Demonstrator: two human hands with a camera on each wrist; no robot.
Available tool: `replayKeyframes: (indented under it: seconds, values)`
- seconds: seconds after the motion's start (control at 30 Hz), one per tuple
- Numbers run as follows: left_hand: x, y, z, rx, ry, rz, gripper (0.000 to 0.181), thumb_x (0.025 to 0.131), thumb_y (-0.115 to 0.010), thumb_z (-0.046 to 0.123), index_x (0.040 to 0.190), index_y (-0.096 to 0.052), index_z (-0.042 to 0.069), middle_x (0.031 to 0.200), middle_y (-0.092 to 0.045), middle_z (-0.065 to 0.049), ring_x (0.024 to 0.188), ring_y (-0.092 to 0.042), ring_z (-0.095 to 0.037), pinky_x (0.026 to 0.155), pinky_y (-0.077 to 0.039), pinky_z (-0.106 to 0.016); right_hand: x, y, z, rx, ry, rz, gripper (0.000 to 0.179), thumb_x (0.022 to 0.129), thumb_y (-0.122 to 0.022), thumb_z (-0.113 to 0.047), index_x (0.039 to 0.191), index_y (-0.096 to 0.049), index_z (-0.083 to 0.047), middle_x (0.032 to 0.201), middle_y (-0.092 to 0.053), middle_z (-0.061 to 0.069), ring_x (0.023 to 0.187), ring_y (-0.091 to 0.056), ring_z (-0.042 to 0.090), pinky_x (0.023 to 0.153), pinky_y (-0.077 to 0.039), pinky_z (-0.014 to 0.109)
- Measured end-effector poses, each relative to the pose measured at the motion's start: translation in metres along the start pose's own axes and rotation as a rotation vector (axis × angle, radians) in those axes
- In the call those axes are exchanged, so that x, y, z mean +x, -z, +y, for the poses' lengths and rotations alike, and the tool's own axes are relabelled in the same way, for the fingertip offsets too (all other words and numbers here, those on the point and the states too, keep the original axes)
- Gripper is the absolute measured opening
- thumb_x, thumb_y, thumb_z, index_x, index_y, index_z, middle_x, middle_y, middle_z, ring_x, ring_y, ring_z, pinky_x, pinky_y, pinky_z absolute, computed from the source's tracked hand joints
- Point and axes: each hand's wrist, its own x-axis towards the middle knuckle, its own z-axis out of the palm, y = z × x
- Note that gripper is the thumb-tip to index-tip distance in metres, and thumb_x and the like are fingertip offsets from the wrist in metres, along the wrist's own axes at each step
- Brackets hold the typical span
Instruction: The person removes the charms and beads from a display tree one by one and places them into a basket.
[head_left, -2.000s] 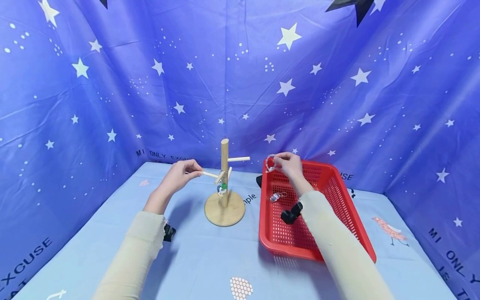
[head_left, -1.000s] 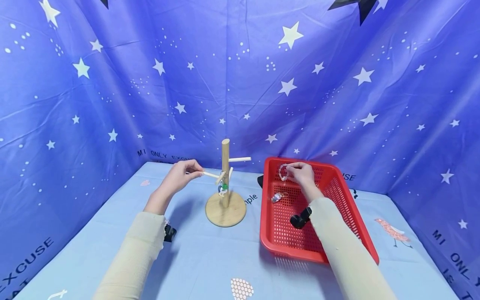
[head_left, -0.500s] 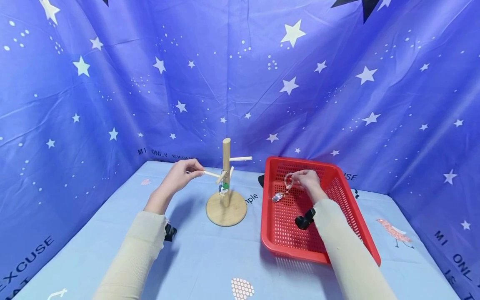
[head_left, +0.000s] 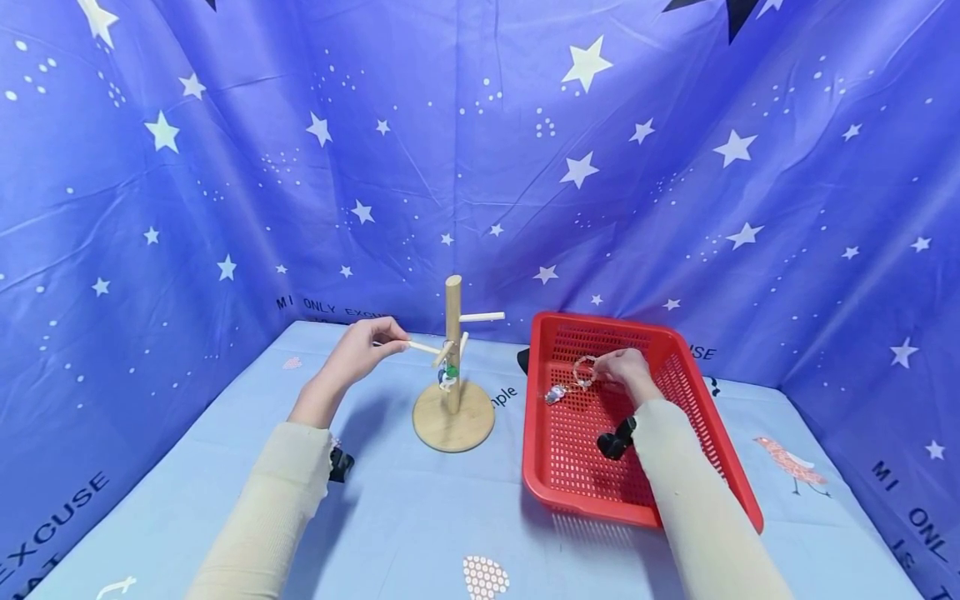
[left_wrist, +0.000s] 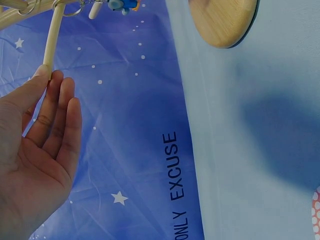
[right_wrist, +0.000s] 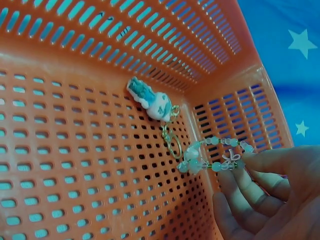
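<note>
Two pinches: right hand [head_left: 624, 368], bracelet [right_wrist: 216, 166] inside basket [head_left: 533, 450]; left hand [head_left: 360, 353], peg [left_wrist: 53, 37] left of basket.
Bracelet could snag keychain [right_wrist: 158, 106] if lowered; tug could tip stand [head_left: 453, 302].

**Bright from the head, dimmer at the wrists**

Light comes down from above. A soft shadow [head_left: 365, 414] lies on the worktop [head_left: 420, 517], near the left hand [head_left: 358, 352]. The wrist pictures are darker. Around the right hand [right_wrist: 277, 192], colours look odd: the basket [right_wrist: 250, 55] seems orange, the beads [right_wrist: 216, 166] greenish.
</note>
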Motion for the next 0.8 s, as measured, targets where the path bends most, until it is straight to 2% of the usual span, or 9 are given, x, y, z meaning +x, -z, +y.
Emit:
replayKeyframes:
  seconds: [0.1,0.17,0.3,0.53,0.8]
  values:
    - [0.000,0.000,0.000,-0.001,-0.002,0.001,0.004,0.094,-0.068,0.011,0.094,-0.070,0.008,0.096,-0.074,-0.012,0.093,-0.068,-0.026,0.082,-0.054,-0.039,0.003,0.002,0.004,-0.035,-0.014,0.019,0.029,0.086,-0.065,-0.005,0.112,-0.070,0.005,0.072,-0.067,-0.004,0.071,-0.062,0.009,0.073,-0.059,0.028]
    - [0.000,0.000,-0.001,0.001,-0.001,0.001,0.004,0.094,-0.068,0.012,0.094,-0.070,0.008,0.096,-0.074,-0.011,0.093,-0.068,-0.026,0.082,-0.055,-0.039,0.004,0.003,0.006,-0.022,-0.025,0.021,0.029,0.087,-0.064,-0.004,0.113,-0.069,0.006,0.073,-0.068,-0.002,0.071,-0.063,0.009,0.072,-0.059,0.027]
    - [-0.001,-0.001,-0.001,0.011,-0.004,0.000,0.005,0.094,-0.068,0.012,0.094,-0.070,0.007,0.096,-0.074,-0.012,0.093,-0.068,-0.026,0.082,-0.055,-0.040,0.006,0.005,0.010,0.054,-0.048,0.002,0.031,0.092,-0.059,-0.001,0.120,-0.065,0.010,0.077,-0.068,0.000,0.072,-0.066,0.010,0.078,-0.061,0.032]
    - [0.000,-0.001,-0.001,0.007,-0.001,0.003,0.005,0.094,-0.069,0.013,0.094,-0.070,0.008,0.096,-0.074,-0.012,0.093,-0.068,-0.027,0.083,-0.055,-0.041,0.009,0.007,0.012,0.054,-0.079,0.019,0.034,0.090,-0.063,-0.003,0.123,-0.064,0.008,0.069,-0.068,-0.002,0.065,-0.067,0.008,0.072,-0.061,0.031]
    - [0.000,-0.001,0.000,0.006,-0.007,0.007,0.005,0.094,-0.069,0.012,0.094,-0.070,0.008,0.095,-0.074,-0.011,0.091,-0.068,-0.025,0.081,-0.054,-0.037,0.007,0.009,0.011,0.049,-0.083,0.029,0.035,0.092,-0.060,-0.003,0.125,-0.063,0.007,0.088,-0.071,0.007,0.076,-0.069,0.013,0.079,-0.061,0.034]
